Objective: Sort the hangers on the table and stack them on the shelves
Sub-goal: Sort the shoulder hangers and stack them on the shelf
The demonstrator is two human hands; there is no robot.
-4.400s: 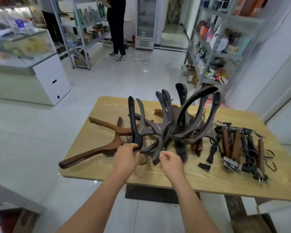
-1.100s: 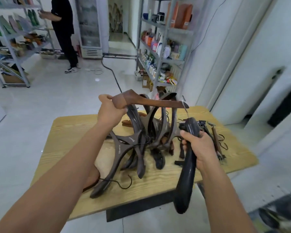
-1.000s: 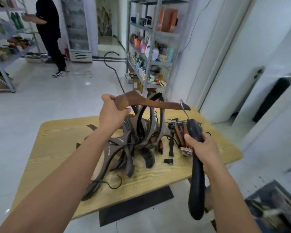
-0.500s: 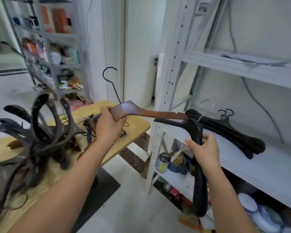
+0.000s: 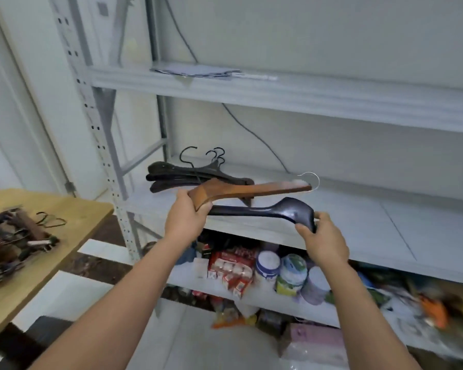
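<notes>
While held, brown hanger [image 5: 251, 190] crosswise, level.

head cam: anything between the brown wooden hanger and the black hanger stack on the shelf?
Nothing; in the head view the brown wooden hanger overlaps the black hanger stack.

Single head-worn view; we look forward and down from standing height, squarely at the grey shelf unit [image 5: 332, 209] at arm's reach. Both forearms enter from the bottom edge. The wooden table [image 5: 72, 217] sits at the left margin. Wide-angle bending shows on the uprights; lower shelves blur at right.
</notes>
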